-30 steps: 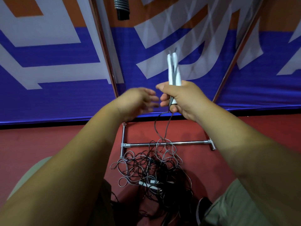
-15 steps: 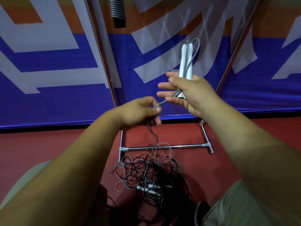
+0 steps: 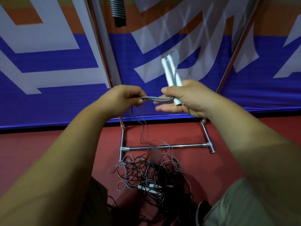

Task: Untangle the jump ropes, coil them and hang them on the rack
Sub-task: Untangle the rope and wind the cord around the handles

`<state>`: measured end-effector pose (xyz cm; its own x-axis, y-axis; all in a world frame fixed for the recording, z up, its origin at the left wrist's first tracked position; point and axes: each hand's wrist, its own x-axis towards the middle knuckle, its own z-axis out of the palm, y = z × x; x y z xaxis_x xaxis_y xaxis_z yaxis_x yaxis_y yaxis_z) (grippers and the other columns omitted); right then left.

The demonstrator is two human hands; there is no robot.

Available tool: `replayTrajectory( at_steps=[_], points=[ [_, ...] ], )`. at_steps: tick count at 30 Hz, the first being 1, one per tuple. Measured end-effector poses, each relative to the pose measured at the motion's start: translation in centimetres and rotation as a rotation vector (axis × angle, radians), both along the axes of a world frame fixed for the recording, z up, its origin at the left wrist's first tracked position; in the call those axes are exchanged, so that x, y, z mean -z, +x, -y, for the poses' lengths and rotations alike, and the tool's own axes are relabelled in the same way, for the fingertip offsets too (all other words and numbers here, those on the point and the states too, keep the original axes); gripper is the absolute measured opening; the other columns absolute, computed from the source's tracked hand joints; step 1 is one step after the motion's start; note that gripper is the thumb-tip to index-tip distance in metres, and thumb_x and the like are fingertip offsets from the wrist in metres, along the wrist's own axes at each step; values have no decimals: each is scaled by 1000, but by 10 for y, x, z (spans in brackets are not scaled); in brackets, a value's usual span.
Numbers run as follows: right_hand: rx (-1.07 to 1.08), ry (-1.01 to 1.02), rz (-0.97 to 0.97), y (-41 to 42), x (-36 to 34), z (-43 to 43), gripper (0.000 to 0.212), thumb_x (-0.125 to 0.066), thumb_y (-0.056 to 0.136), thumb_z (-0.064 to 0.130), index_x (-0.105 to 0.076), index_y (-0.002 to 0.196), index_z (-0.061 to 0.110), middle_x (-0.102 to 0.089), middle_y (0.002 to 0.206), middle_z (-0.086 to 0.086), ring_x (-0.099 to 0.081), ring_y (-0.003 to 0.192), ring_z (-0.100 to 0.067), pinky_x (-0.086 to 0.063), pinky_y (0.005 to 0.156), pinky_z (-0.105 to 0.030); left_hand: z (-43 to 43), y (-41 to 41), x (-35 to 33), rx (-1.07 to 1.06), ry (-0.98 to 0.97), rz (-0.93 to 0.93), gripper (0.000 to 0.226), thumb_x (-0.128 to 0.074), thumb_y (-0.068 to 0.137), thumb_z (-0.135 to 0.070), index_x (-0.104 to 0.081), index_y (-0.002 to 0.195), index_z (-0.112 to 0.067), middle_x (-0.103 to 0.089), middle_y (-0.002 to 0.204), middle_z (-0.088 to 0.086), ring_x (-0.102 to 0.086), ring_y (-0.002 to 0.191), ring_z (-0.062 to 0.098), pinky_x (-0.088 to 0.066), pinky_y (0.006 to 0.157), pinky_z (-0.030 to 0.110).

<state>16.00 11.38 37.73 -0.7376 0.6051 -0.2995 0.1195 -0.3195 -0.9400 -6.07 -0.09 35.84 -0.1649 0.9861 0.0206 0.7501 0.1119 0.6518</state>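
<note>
My right hand (image 3: pixel 187 97) grips two white jump-rope handles (image 3: pixel 171 74) held upright together, with a loop of grey cord over their tops. My left hand (image 3: pixel 127 97) pinches the grey cord (image 3: pixel 156 99), which runs level between both hands. From the left hand two strands hang down to a tangled pile of grey and black ropes (image 3: pixel 149 173) on the red floor. More white handles (image 3: pixel 148 189) lie within the pile. The chrome rack (image 3: pixel 184 145) has its base bar just behind the pile, and its uprights rise on either side.
A blue, white and orange banner (image 3: pixel 48 62) covers the wall behind the rack. A black ribbed hose end (image 3: pixel 118 12) hangs at the top. My knees and a dark shoe (image 3: pixel 202 209) are at the bottom, close to the pile.
My left hand took hold of the cord and pulled it sideways to the left. A cord loop now lies over the handle tops, and the right hand has tilted the handles slightly.
</note>
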Motion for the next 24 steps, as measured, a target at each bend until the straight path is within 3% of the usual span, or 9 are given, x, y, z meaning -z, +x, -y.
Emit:
replayTrajectory(
  at_steps=[2,4,6,9,13,15,17,21,24],
  points=[
    [-132,-29,69,1,1,7,28,-62,107,11,-49,125,-6,-77,111,-28,-78,101,-41,-66,85,-38,0,-4,1,-53,58,-67,19,-74,96,-11,-78,100,-29,-77,89,-12,-69,85,-7,-47,77,8],
    [-266,-75,94,1,1,13,33,-61,108,11,-49,131,-8,-77,114,-27,-77,106,-40,-64,87,-35,0,-6,4,-74,98,-56,19,-77,93,-7,-78,97,-26,-77,88,-11,-69,84,-4,-50,77,11],
    [-404,-131,110,2,-1,17,37,-59,108,10,-48,136,-11,-75,119,-28,-76,110,-39,-65,85,-31,-1,-5,8,-64,125,56,17,-78,92,-7,-78,96,-23,-79,90,-9,-72,89,3,-57,87,25],
    [-629,-140,194,3,0,23,35,-56,108,5,-50,137,-12,-74,123,-27,-75,113,-40,-65,86,-28,1,1,6,-10,155,234,24,-72,93,2,-76,97,-21,-80,96,-8,-73,96,5,-56,88,24],
    [-880,-186,285,-2,7,34,28,-50,107,-5,-41,132,3,-71,125,-32,-75,108,-46,-65,82,-32,1,3,3,198,147,503,17,-70,91,5,-67,102,-7,-71,128,15,-67,126,28,-56,103,37],
    [-925,-114,366,-3,9,38,34,-54,105,-5,-40,134,4,-74,124,-27,-78,100,-41,-67,72,-29,-2,3,2,264,132,653,16,-74,88,-2,-64,98,-9,-71,127,17,-64,130,35,-53,109,43],
    [-924,-48,430,-3,12,38,33,-57,104,-4,-45,135,-4,-75,122,-26,-80,96,-37,-66,67,-28,-4,5,1,319,116,659,17,-77,84,-7,-65,94,-11,-74,115,12,-65,129,36,-51,111,44],
    [-852,32,583,-4,24,34,28,-63,100,-2,-58,121,-20,-74,113,-34,-79,99,-37,-66,71,-28,-5,10,-4,326,96,540,18,-82,79,-6,-68,90,-11,-73,97,7,-68,126,27,-54,106,37],
    [-761,90,654,-8,33,30,38,-66,96,-2,-54,125,-22,-77,101,-31,-79,101,-35,-67,73,-29,-3,16,-11,296,75,404,18,-83,80,2,-73,90,-9,-74,97,12,-72,116,25,-57,102,38]
  ],
)
